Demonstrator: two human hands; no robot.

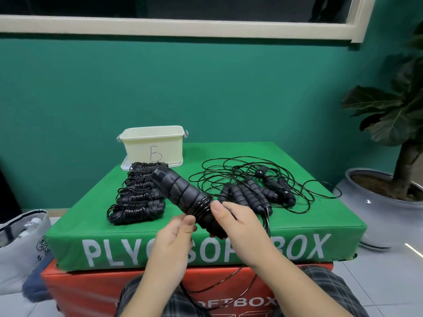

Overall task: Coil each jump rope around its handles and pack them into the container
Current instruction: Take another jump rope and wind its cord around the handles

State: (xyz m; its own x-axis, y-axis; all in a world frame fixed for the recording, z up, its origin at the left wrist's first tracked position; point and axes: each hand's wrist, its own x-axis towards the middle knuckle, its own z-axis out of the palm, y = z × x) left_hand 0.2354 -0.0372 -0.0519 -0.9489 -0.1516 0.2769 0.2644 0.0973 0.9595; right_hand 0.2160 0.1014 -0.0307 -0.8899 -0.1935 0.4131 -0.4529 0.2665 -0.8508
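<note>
both hands wrapping cord on jump rope handles, frame centre.
left hand grips handle pair; right hand pinches cord. coiled ropes centre-left, container behind, loose ropes right.

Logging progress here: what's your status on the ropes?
Both hands on the handles: left hand grips, right hand winds cord. Coiled ropes lie beside the container, none visibly inside. Tangled ropes wait right.
</note>
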